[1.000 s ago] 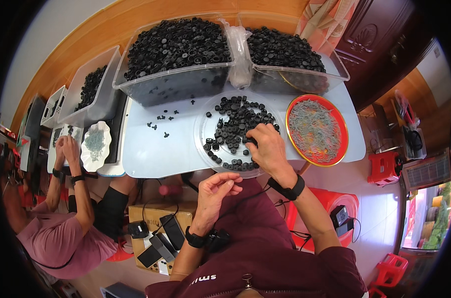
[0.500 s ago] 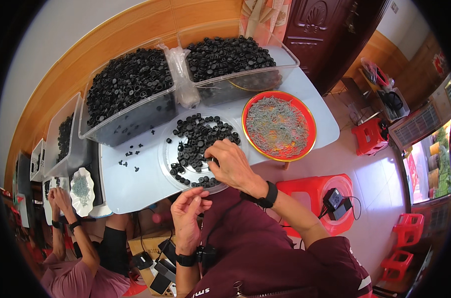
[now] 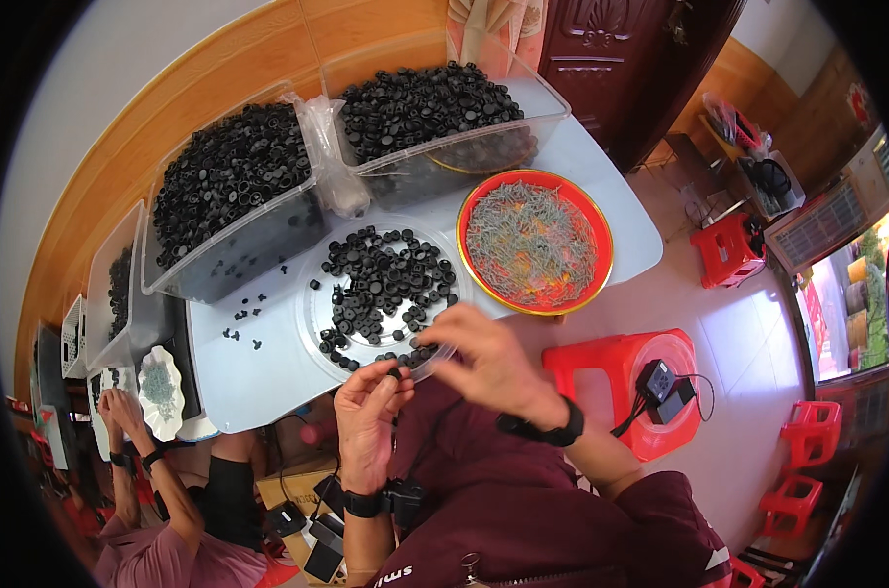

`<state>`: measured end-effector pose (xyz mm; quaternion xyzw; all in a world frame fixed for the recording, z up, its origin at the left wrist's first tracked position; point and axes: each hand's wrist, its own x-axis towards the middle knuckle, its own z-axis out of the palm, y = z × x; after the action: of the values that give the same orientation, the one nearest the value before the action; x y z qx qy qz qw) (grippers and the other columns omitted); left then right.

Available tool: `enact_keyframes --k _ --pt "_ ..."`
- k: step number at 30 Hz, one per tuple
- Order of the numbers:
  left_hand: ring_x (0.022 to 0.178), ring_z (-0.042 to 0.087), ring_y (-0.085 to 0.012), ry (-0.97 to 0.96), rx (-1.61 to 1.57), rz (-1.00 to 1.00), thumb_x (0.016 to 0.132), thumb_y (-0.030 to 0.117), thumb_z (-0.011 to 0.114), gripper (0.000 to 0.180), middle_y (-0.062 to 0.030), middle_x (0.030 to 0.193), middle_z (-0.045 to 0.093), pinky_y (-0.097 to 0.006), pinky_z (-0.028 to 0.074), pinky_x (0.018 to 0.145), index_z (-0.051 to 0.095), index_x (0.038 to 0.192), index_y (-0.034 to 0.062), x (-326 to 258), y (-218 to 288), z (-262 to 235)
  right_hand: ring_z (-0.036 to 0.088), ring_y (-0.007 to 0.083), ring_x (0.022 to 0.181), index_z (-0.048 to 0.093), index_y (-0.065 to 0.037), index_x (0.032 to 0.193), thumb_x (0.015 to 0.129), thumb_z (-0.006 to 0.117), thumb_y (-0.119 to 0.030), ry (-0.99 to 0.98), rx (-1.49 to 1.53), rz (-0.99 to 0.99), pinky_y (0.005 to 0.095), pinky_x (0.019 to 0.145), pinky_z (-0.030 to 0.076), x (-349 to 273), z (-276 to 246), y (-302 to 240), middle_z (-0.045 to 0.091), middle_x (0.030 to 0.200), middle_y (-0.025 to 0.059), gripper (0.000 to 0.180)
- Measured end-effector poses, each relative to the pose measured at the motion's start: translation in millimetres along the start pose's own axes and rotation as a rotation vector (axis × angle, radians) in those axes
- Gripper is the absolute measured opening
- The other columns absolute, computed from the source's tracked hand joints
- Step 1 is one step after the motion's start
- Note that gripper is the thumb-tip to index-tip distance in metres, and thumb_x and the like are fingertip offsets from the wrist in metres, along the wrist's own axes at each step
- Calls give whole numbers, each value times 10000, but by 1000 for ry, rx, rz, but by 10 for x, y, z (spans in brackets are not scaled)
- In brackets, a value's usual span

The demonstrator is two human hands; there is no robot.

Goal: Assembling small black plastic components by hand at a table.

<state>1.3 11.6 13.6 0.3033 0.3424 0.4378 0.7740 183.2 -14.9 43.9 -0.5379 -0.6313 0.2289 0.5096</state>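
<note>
My left hand (image 3: 366, 416) is closed just in front of the table's near edge, pinching a small round black plastic cap (image 3: 396, 373) between thumb and fingertips. Close on its right, over the near rim of a clear round tray (image 3: 312, 316), is my right hand (image 3: 488, 365). Motion smears its fingers, so whether they hold anything is hidden. A heap of similar black caps (image 3: 390, 274) covers much of the tray. Beside it, to the right, a red basin with a yellow edge (image 3: 609, 245) contains many thin grey metal screws or pins (image 3: 532, 240).
Two clear bins, the left bin (image 3: 243, 257) and the right bin (image 3: 395, 183), hold black caps along the wall. Loose black bits (image 3: 243, 314) lie left of the tray. A red stool (image 3: 586, 367) carries black devices. Another person's hands (image 3: 121, 416) work at far left near a white dish (image 3: 175, 416).
My right hand has come back from the cap heap toward my left hand. The left fingers have closed on a cap. The view has shifted slightly.
</note>
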Motion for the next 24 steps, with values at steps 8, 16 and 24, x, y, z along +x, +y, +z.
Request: enact_keyframes --k 8,16,24 --pt "778 640 -166 27 41 14 838 8 603 210 -136 937 646 -260 540 730 592 1045 -22 6 33 -6 560 292 832 640 -40 868 683 657 -36 272 -585 247 379 722 446 -4 -839 726 562 813 108 186" --pt "782 639 -163 31 30 13 846 19 599 200 -134 934 646 -258 538 729 592 1041 -21 -23 26 -22 587 238 720 665 -33 822 703 648 -34 256 -496 333 339 668 469 61 -908 852 579 757 90 120" --pt "764 644 -163 30 4 16 839 27 617 224 -135 928 653 -257 544 709 591 1052 -39 -7 20 -19 554 58 581 640 16 835 793 624 -28 306 269 527 192 526 438 130 -1051 861 608 672 18 63"
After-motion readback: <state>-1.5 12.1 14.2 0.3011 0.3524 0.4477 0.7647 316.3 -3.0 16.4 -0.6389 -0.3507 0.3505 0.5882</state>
